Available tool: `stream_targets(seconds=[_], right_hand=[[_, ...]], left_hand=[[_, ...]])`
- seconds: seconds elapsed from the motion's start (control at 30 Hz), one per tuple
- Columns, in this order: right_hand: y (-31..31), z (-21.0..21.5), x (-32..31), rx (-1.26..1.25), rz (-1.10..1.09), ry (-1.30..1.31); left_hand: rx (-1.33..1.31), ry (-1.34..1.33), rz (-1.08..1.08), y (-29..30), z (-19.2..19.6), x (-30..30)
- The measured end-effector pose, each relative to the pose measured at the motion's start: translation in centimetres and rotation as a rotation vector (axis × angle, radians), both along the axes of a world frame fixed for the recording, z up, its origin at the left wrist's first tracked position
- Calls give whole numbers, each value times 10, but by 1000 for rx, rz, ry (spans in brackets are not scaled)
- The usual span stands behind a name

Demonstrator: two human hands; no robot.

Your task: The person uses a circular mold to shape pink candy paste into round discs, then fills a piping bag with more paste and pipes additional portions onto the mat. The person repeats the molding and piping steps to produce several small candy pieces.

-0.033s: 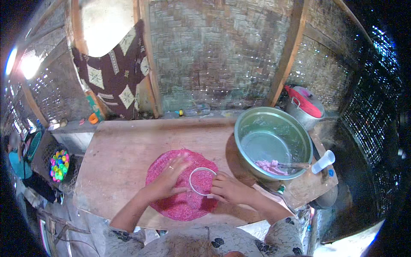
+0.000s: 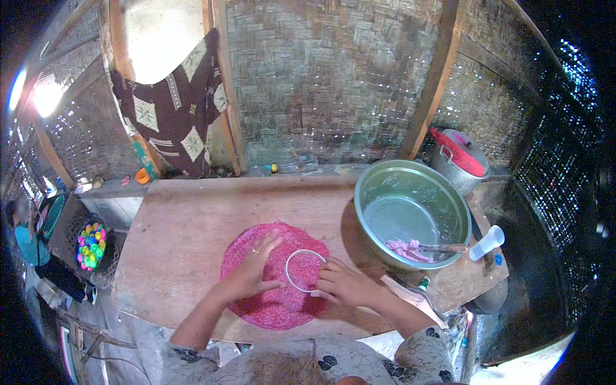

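Note:
A flat, round pink disc (image 2: 285, 317) with a rough, speckled surface lies on the wooden table in front of me; I cannot tell its material. My right hand (image 2: 346, 282) pinches the right rim of a thin white ring (image 2: 288, 280), and pink shows through its middle. The ring is at the disc's right half. Over the disc's left half is my left hand (image 2: 251, 274), holding nothing, its fingers extended and thumb apart, pointing toward the ring. Whether its palm touches the disc is hidden.
Right of the disc, a large green basin (image 2: 378, 192) holds a pink lump and a wooden-looking stick. A translucent plastic cup (image 2: 487, 242) lies beside it, with a lidded metal pot (image 2: 459, 170) behind. Far left, a person (image 2: 31, 244) stands near a basket of colourful small pieces (image 2: 92, 246).
My left hand has turned a little more onto its edge, its fingers closer together. My right hand keeps its hold on the ring. The whole view has shifted slightly.

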State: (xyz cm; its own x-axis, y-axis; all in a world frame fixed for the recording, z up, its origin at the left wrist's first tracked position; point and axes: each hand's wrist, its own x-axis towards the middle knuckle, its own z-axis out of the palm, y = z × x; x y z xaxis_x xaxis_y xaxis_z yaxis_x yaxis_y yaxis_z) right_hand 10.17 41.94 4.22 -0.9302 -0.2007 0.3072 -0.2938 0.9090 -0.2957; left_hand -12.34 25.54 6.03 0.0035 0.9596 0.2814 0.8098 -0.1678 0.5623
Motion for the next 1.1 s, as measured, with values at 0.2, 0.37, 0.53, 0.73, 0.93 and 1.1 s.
stream_targets(seconds=[0.2,0.37,0.53,0.73,0.93,1.1], right_hand=[[-4,-15,-17,107,-38,93],[-17,-24,-27,154,-96,178],[-32,-37,-34,136,-152,241],[-19,23,-15,-16,-115,329],[-16,16,-24,209,115,190],[-5,44,-3,21,164,86]], left_hand=[[9,-594,-87,-10,-39,17],[124,-1345,-138,11,-79,33],[71,-1657,-83,26,-67,49],[-12,-1672,-123,13,-49,23],[-65,-1509,-181,12,-43,29],[260,134,-100,-17,55,16]])
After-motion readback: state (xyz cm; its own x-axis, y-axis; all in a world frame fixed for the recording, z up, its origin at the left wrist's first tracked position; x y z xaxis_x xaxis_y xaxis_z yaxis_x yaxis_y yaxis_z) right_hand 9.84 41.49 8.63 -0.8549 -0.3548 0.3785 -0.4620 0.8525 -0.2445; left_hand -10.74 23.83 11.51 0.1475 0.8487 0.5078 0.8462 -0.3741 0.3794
